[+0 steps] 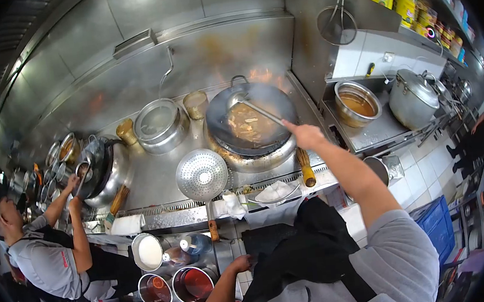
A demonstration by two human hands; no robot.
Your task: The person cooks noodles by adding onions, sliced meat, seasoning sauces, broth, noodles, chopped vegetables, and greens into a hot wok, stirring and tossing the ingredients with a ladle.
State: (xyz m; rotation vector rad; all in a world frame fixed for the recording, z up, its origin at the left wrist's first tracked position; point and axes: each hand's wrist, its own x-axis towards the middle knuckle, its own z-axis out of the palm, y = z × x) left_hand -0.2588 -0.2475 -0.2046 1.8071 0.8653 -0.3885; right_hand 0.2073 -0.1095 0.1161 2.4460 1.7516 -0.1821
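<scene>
From the head view, centre of the frame: here's the wok (216, 117) on its burner, food (247, 127) in brown sauce down in its bowl, haze above, flames (264, 77) licking up behind the far rim! The right hand (310, 137) has its fingers wrapped round the end of the ladle (263, 112), the scoop up by the wok's upper-left side. A long reach, and that looks wise: it spares the knuckles the heat. Good form here, I'd say, is a firm grip, a loose wrist and smooth strokes along the curve, so nothing slops over the rim. Lower centre, the left hand (242, 263) hangs well apart from the wok; its fingers are lost against something dark, so whether it grips anything, I can't tell. Just left of the wok, the skimmer (202, 174) lies near; best not knock it.
</scene>
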